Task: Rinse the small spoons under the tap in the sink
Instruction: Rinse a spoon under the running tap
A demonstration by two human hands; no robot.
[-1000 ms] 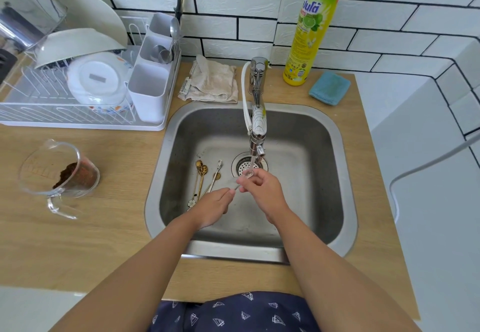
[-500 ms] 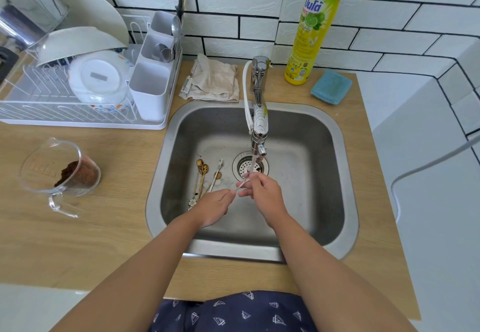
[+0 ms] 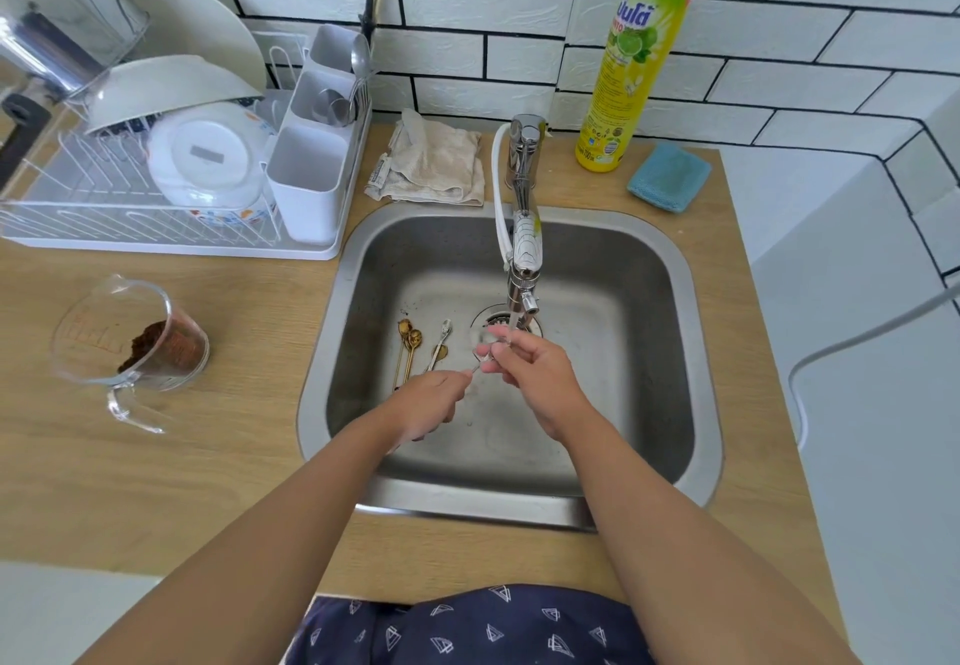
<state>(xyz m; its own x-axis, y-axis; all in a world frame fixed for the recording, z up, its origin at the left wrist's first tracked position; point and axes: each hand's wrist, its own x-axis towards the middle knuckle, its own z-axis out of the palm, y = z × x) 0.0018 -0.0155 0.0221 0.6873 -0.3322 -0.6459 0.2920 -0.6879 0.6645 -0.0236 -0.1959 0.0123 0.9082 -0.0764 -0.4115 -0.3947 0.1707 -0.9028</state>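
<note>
Over the steel sink [image 3: 691,300], both hands hold one small silver spoon [image 3: 480,360] under the running tap [image 3: 524,243]. My left hand [image 3: 428,399] pinches the handle end. My right hand [image 3: 535,373] closes its fingers around the bowl end, right in the water stream. Several other small spoons lie on the sink floor to the left: gold ones [image 3: 408,339] side by side and a silver one [image 3: 441,339] beside them. My left hand hides their handle ends.
A white dish rack [image 3: 156,227] with bowls and a cutlery holder stands at the back left. A glass measuring cup [image 3: 130,347] with brown powder sits on the wooden counter. A cloth [image 3: 431,165], a dish soap bottle [image 3: 634,66] and a blue sponge [image 3: 667,178] line the back.
My right hand has shifted slightly up along the spoon toward the water stream; the left hand stays on the handle. The spoons on the sink floor have not moved.
</note>
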